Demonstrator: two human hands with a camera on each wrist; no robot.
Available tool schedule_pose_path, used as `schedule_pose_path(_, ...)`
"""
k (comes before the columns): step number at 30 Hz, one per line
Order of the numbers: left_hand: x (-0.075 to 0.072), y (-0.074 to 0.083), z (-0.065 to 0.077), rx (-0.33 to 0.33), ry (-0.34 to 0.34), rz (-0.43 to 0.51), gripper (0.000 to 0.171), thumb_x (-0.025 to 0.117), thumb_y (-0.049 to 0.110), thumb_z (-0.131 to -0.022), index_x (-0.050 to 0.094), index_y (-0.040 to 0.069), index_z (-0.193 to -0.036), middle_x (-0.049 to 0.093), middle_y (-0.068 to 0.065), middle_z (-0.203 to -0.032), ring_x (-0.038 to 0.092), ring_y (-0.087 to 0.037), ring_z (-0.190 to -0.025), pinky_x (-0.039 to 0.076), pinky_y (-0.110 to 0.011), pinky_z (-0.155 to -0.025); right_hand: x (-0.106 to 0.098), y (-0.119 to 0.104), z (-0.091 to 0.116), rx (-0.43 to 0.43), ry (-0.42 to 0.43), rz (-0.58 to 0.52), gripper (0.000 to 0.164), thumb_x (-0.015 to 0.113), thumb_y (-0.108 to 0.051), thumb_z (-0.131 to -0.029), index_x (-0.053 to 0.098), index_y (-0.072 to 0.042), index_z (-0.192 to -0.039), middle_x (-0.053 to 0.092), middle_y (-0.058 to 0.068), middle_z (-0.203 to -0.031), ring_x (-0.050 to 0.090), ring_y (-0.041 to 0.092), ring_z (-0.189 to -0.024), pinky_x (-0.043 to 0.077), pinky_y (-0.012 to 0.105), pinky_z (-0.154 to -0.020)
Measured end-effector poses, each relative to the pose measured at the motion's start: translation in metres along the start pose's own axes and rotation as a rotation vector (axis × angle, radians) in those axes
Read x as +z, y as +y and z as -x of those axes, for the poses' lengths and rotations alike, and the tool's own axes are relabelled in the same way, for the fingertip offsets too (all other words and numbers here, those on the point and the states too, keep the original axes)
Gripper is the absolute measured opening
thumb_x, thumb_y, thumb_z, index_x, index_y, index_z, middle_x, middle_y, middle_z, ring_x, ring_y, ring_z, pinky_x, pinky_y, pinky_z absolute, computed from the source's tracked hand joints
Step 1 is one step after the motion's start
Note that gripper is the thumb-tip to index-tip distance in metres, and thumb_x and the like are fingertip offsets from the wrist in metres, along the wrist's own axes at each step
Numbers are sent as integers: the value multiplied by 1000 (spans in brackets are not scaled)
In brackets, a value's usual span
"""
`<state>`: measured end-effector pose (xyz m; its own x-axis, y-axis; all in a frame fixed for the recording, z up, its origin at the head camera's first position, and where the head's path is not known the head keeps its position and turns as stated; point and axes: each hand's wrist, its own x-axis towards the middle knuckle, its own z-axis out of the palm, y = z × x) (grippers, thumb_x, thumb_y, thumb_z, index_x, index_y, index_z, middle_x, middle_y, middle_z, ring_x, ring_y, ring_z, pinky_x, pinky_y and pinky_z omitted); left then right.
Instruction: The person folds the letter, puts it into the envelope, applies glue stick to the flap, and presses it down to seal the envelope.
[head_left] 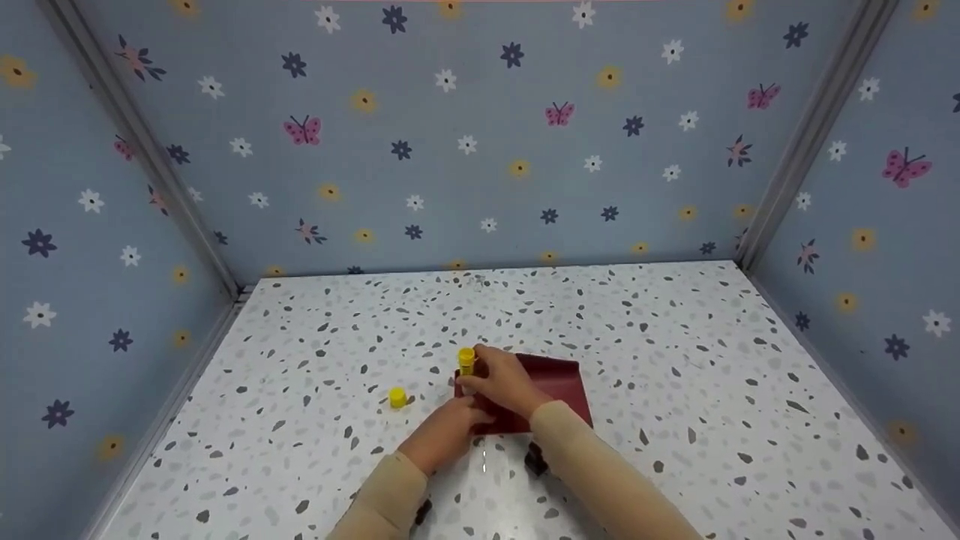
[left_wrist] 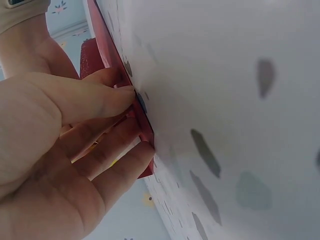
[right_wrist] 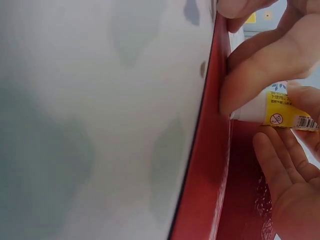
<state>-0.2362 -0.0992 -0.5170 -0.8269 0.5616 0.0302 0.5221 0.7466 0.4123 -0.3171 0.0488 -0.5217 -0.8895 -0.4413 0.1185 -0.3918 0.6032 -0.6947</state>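
A dark red sheet (head_left: 559,382), likely paper, lies on the speckled table with its far right corner curling up. My right hand (head_left: 504,377) grips a yellow and white glue stick (head_left: 466,364) upright over the sheet's left part, yellow end up. The white end is low at the red surface in the right wrist view, partly hidden by fingers. My left hand (head_left: 444,431) presses the sheet's near left edge with its fingertips, the thumb (left_wrist: 117,102) right at the edge. A yellow cap (head_left: 397,397) stands on the table, left of the sheet.
The white table (head_left: 675,360) carries grey speckles. Flower-and-butterfly panels (head_left: 480,112) close it off at the back and both sides, meeting at metal corner posts (head_left: 817,127). A small dark device (head_left: 535,459) sits under the right wrist.
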Motion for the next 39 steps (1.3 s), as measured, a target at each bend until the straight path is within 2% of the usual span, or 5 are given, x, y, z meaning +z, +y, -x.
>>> schedule_pose_path(6,-1,0,-2,15,7,6,31,63,-4,-93,75,11,-117,67,-3,-120,60,-22,-118,46,-37,-103,-5,-1,-3,17,-38,-31,25,75,-31,-92,62,-16,-108,63,-5,-94,58,15,-86,52,32,-82)
schedule_pose_path(12,-1,1,0,68,38,-15,28,63,-7,-92,76,5,-114,69,-8,-115,62,-25,-113,48,-37,-100,-8,1,-2,-16,-20,-23,22,74,-28,-93,62,-13,-104,62,-3,-91,57,16,-83,51,32,-79)
schedule_pose_path(26,-2,1,-1,-7,0,7,31,63,-5,-93,74,9,-118,69,-5,-119,60,-25,-118,46,-39,-103,-9,9,2,35,-13,-108,23,72,-31,-94,64,-13,-108,65,-3,-97,59,15,-87,51,33,-86)
schedule_pose_path(35,0,0,-3,-35,-21,29,32,61,-1,-96,73,13,-122,67,-1,-124,59,-20,-121,44,-37,-105,-19,15,6,86,-44,-158,28,72,-33,-94,64,-16,-115,66,-3,-107,60,16,-100,47,38,-100)
schedule_pose_path(39,1,-1,-2,-27,-8,25,30,61,-1,-97,74,11,-121,67,-1,-122,59,-20,-118,46,-37,-103,-22,17,8,76,-57,-161,26,71,-33,-95,64,-16,-113,66,-3,-107,58,18,-100,46,39,-100)
